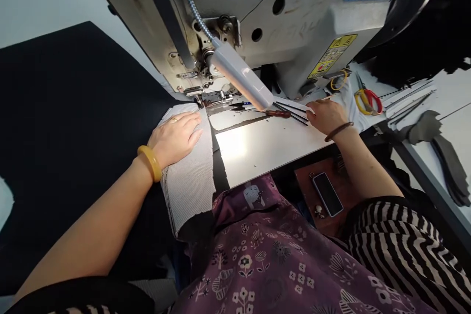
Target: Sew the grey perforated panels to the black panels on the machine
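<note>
My left hand lies flat, fingers stretched toward the needle area, on a strip of light grey ribbed fabric. The fabric's far end is beside the presser foot of the sewing machine; whether it lies under the foot I cannot tell. Dark fabric spreads left of and below it. At the right of the white machine bed, my right hand has its fingers curled together at the ends of narrow black-and-white strips. Its fingertips are partly hidden. A brown-handled tool lies beside the strips.
A lamp on a flexible neck hangs low over the bed. Scissors with red and yellow handles lie at the right, near dark fabric scraps. Below the bed edge, a phone rests on a reddish-brown surface.
</note>
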Tool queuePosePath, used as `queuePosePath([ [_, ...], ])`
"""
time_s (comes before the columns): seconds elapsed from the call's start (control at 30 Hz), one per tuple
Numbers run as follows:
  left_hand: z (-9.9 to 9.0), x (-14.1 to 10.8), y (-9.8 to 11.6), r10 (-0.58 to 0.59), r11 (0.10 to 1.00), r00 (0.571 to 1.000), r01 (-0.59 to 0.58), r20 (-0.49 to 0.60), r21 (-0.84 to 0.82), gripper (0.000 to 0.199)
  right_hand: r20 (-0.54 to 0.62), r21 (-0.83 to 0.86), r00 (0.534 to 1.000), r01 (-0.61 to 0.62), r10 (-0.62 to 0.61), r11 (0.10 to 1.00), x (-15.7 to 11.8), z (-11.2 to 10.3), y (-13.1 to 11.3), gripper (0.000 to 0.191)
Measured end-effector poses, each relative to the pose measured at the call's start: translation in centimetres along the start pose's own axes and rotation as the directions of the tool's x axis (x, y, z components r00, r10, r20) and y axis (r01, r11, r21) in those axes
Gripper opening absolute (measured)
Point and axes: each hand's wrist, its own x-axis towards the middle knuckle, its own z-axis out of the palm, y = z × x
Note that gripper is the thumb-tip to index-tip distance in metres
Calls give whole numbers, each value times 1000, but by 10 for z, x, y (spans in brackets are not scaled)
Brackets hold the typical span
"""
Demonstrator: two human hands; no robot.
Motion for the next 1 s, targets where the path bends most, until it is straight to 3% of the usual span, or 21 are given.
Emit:
queuePosePath([
  [0.17,-2,1,2,-3,1000,1000,3,-5,6,46,-29,-22,996,80,-80,997,-1,22,17,24],
  [0.3,-5,0,6,-20,1000,1000,20,10,13,45,-198,-21,977,80,-82,997,-7,5,13,34],
  [0.4,-6,1,7,-31,999,999,31,24,12,45,-468,13,883,44,-33,999,-17,-17,-6,27],
  [0.5,-5,1,7,-54,998,998,55,29,-9,46,-589,235,804,269,-84,934,-16,-32,-47,19],
  [0.6,-6,1,9,-72,997,996,73,43,-28,45,-512,389,840,415,-181,822,3,-38,-100,13],
  [0.7,-7,0,11,-73,997,996,74,43,-22,42,-362,329,867,462,-342,824,35,-40,-147,29],
  [0.87,-11,1,13,-96,995,995,97,33,-35,40,-298,165,780,609,-550,776,70,-41,-199,41],
  [1.0,-18,2,16,-157,985,984,162,84,-53,38,-307,153,680,726,-666,670,71,-30,-211,45],
])
